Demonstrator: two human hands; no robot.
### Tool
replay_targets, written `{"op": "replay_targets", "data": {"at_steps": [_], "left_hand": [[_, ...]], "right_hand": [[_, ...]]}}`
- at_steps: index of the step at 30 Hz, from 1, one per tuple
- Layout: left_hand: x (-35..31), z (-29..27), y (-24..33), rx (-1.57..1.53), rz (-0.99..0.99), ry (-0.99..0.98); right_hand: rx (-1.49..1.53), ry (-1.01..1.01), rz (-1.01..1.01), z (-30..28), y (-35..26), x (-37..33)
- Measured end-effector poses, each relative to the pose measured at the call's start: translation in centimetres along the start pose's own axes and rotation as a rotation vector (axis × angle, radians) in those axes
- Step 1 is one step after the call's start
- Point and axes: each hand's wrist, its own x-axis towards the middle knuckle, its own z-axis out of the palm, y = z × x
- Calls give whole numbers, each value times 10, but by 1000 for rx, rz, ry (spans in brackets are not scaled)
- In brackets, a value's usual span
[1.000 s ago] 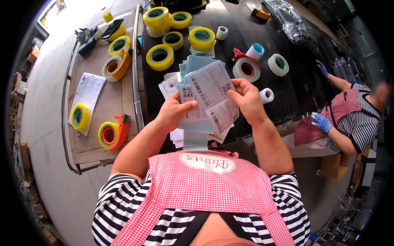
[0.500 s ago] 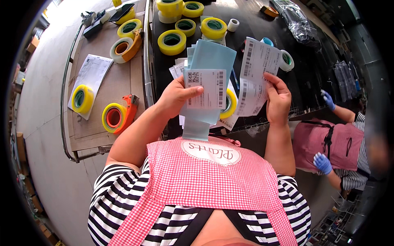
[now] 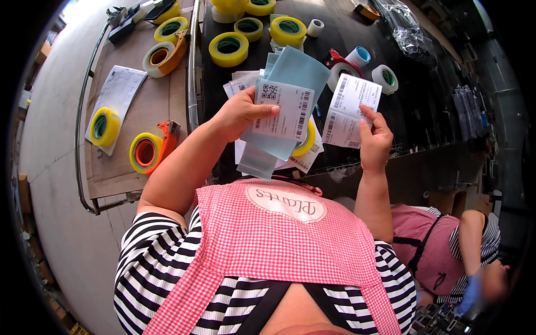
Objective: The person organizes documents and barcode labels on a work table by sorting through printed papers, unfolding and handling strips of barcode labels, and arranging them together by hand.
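My left hand [image 3: 245, 116] is closed on a stack of label sheets, its thumb lying across the front. A white barcode label [image 3: 282, 120] faces up on top, and pale blue backing sheets [image 3: 296, 70] stick out above and below it. To the right, my right hand [image 3: 377, 137] pinches a separate white printed label sheet [image 3: 349, 111] between thumb and fingers. That sheet has a crease across its middle. Beneath the stack, a yellow tape roll [image 3: 305, 142] and loose printed papers [image 3: 304, 162] are partly hidden.
Several yellow tape rolls [image 3: 229, 50] stand on the black table [image 3: 329, 56]. A red tape dispenser [image 3: 335, 58] and clear tape roll [image 3: 385, 79] lie beyond the right-hand sheet. A cart [image 3: 120, 178] at left holds tape dispensers and papers. A co-worker [image 3: 430, 251] is at right.
The right-hand sheet has dropped and looks shorter, uncovering the red dispenser. The left-hand stack has tilted clockwise. The co-worker has turned and moved nearer the lower right, one arm bent.
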Motion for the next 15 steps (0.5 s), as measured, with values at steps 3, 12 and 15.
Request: {"op": "replay_targets", "data": {"at_steps": [3,12,15], "left_hand": [[6,9,2,-8,9,-50],[16,25,-7,128,47,-135],[16,27,-4,65,-47,-140]], "right_hand": [[49,-106,46,7,-1,-6],[490,-265,406,45,-6,-21],[498,-264,438,41,-2,-22]]}}
